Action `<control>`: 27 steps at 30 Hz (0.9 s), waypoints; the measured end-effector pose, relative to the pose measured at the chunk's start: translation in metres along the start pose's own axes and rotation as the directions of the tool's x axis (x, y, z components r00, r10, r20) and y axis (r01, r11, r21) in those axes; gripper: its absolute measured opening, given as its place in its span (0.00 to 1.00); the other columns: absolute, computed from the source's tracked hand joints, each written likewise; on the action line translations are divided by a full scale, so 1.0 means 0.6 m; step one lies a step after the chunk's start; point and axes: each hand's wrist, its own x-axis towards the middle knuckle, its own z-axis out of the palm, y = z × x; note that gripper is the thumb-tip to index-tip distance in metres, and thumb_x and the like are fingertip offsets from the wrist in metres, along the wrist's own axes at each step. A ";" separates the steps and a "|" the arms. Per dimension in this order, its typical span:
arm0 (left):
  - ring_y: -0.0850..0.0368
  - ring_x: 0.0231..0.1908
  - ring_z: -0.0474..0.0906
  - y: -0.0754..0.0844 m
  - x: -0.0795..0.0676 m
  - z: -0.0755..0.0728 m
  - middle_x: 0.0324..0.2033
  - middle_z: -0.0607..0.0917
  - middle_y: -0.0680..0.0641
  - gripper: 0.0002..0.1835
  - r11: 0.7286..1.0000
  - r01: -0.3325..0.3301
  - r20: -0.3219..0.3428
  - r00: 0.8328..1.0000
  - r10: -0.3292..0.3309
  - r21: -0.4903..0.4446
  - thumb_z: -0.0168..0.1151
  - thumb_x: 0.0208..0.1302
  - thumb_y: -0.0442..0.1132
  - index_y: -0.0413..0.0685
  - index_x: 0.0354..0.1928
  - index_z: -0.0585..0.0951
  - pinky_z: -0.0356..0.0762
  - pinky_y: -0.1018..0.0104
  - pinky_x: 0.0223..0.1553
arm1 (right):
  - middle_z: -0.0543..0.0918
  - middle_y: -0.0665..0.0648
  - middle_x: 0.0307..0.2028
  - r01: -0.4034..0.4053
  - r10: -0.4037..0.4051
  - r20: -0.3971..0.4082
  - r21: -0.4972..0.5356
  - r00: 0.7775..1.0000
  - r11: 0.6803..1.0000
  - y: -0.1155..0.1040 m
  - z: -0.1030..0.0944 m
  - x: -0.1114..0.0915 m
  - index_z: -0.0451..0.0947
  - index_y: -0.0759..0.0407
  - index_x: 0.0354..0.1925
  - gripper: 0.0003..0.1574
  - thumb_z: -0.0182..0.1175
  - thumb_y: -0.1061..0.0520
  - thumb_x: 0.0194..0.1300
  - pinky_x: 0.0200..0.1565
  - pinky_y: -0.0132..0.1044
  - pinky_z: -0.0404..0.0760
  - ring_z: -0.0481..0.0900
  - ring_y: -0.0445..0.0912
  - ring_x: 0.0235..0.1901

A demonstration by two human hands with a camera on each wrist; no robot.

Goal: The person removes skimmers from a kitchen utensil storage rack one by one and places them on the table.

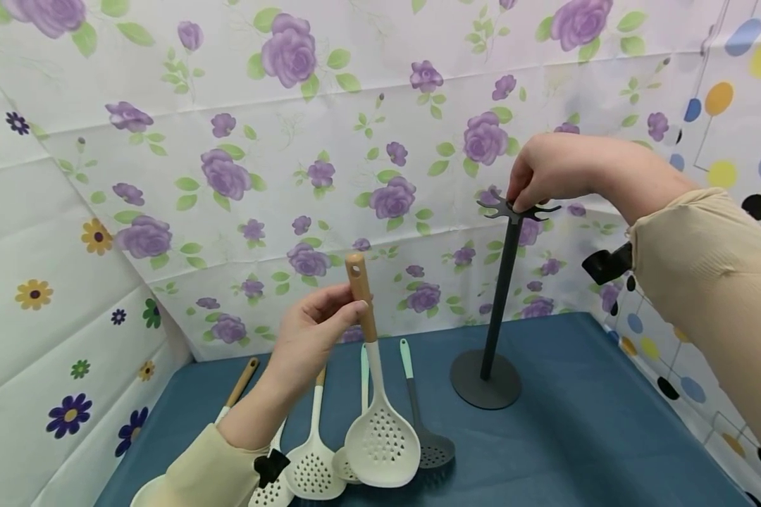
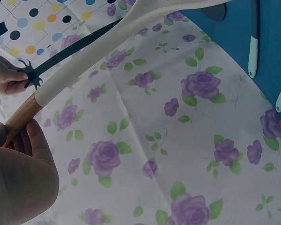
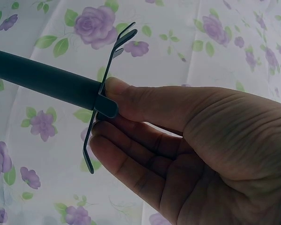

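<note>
In the head view my left hand [image 1: 304,341] grips the wooden handle of a white skimmer [image 1: 383,451], its perforated bowl hanging down in front of the other utensils. The left wrist view shows the fingers round that handle, with the white shaft [image 2: 84,72] slanting up and away. My right hand [image 1: 561,169] pinches the top of a dark utensil stand [image 1: 501,303] between thumb and fingers. Around the pinch, the stand's curved hooks [image 1: 539,209] spread out bare. Up close in the right wrist view, the thumb [image 3: 147,103] presses at the hook plate [image 3: 106,107].
On the blue table [image 1: 583,422] lie a wooden-handled white skimmer [image 1: 313,468], a dark slotted ladle [image 1: 434,448] with a mint handle, and another mint-handled utensil [image 1: 364,384]. A further wooden handle [image 1: 244,380] shows behind the left forearm. Flowered cloth [image 1: 355,176] hangs behind.
</note>
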 end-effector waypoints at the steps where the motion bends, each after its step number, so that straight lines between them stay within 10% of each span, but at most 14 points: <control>1: 0.48 0.53 0.82 0.001 -0.001 -0.004 0.52 0.86 0.44 0.18 1.000 -0.002 -0.001 1.000 0.002 0.003 0.68 0.70 0.39 0.44 0.60 0.83 0.81 0.57 0.57 | 0.88 0.55 0.39 0.000 0.000 0.001 0.000 1.000 1.000 0.000 0.000 0.000 0.89 0.63 0.46 0.11 0.67 0.58 0.69 0.43 0.50 0.82 0.84 0.50 0.39; 27: 0.55 0.52 0.84 0.033 -0.051 -0.103 0.51 0.88 0.49 0.21 0.989 -0.003 -0.147 0.989 0.025 0.146 0.65 0.73 0.41 0.41 0.63 0.81 0.80 0.67 0.56 | 0.88 0.54 0.38 0.010 -0.010 -0.008 -0.008 1.000 1.000 -0.003 0.001 0.000 0.89 0.60 0.44 0.10 0.67 0.58 0.68 0.41 0.46 0.80 0.81 0.50 0.38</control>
